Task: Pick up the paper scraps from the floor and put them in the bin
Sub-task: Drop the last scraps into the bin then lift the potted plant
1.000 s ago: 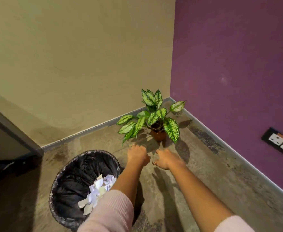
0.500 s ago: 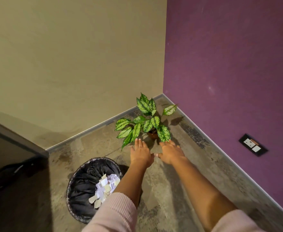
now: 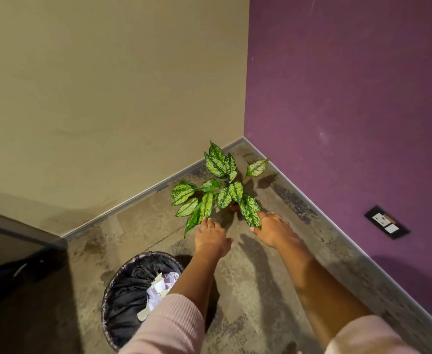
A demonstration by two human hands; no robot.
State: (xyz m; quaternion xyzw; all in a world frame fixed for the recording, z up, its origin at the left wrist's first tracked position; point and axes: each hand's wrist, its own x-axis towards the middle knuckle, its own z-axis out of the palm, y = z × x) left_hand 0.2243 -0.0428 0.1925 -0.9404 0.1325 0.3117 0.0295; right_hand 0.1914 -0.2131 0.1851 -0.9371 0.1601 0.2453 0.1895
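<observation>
I've got left hand (image 3: 211, 237) and right hand (image 3: 273, 228) both empty, fingers straight, by the plant (image 3: 220, 192); paper scraps (image 3: 158, 287) in the bin (image 3: 123, 297).

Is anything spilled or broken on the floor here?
Nothing stands out. The paper scraps sit inside the bin, the potted plant stands upright in the corner, and the floor only looks blotchy.

L hand (image 3: 211, 237) & R hand (image 3: 273, 227) palms down by potted plant (image 3: 221, 191), bin (image 3: 123, 290) w/ paper scraps (image 3: 160, 287) under L arm
</observation>
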